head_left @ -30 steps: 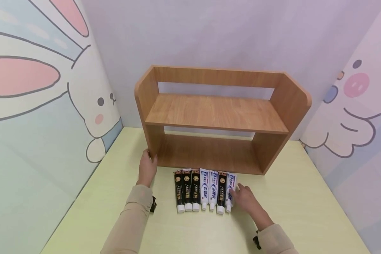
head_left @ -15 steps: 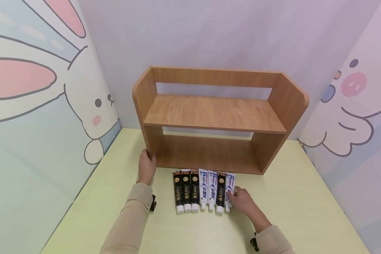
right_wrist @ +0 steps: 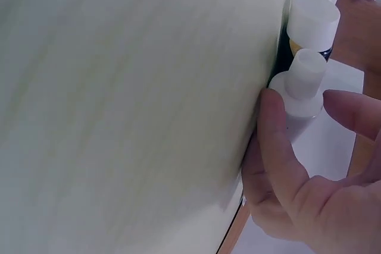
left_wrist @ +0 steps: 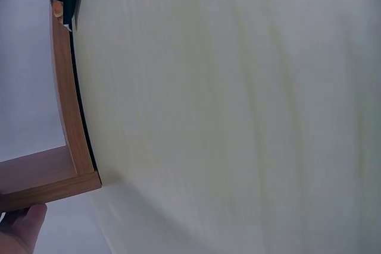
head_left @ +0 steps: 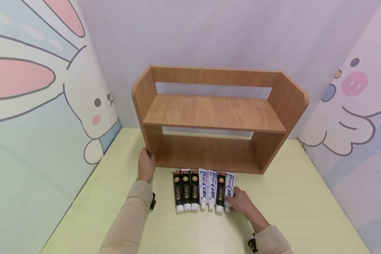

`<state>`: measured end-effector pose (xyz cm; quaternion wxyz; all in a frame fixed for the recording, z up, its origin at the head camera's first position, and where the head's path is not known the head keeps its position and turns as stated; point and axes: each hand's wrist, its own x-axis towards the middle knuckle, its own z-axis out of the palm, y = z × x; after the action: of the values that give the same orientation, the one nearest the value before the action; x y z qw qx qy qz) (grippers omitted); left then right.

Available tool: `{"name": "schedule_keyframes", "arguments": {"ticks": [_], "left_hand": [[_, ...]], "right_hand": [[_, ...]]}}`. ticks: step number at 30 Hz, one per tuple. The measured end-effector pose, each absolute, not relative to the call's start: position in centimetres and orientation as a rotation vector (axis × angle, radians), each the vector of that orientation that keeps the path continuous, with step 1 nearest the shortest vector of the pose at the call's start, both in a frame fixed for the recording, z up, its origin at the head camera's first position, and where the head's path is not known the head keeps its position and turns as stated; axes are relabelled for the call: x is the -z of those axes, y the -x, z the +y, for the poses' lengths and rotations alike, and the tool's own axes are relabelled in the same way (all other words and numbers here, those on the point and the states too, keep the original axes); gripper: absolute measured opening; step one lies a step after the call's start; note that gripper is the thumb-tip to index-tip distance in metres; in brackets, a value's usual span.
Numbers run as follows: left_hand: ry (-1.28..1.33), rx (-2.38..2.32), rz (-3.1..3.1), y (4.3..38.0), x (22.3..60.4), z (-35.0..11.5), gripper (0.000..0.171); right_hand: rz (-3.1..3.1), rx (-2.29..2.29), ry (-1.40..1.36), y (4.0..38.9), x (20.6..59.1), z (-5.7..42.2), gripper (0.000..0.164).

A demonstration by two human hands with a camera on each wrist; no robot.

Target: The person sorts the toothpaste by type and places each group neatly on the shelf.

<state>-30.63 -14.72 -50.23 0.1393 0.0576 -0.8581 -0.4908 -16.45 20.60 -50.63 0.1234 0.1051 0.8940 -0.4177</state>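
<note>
At the front left of a wooden shelf unit [head_left: 214, 113], my left hand [head_left: 146, 165] rests against the outer face of its left side panel, low down. In the left wrist view the thumb [left_wrist: 32, 223] touches that panel; the other fingers are mostly hidden. My right hand [head_left: 241, 201] pinches the rightmost white toothpaste tube [head_left: 230, 181] near its cap end, with thumb and index finger on either side in the right wrist view. This tube ends a row of black toothpaste tubes [head_left: 186, 190] and white toothpaste tubes [head_left: 203, 187], caps toward me.
The row lies on a pale yellow table [head_left: 292, 204] right along the unit's front edge. A black toothpaste tube [head_left: 220, 190] sits directly left of the pinched one. Behind the unit hangs a plain curtain [head_left: 216, 31]; cartoon-printed walls [head_left: 25, 141] flank the table.
My right hand has shifted slightly left and down along the rightmost white tube, its fingers now closed about the cap end. The left hand stays at the side panel.
</note>
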Motion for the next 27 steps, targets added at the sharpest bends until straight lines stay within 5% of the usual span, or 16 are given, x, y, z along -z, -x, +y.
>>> {"name": "schedule_keyframes", "arguments": {"ticks": [27], "left_hand": [[-0.158,1.387,-2.495,30.60,50.71,-14.61,0.034]], "right_hand": [[2.397,1.481,-0.439,16.60,50.64,21.45,0.066]]}}
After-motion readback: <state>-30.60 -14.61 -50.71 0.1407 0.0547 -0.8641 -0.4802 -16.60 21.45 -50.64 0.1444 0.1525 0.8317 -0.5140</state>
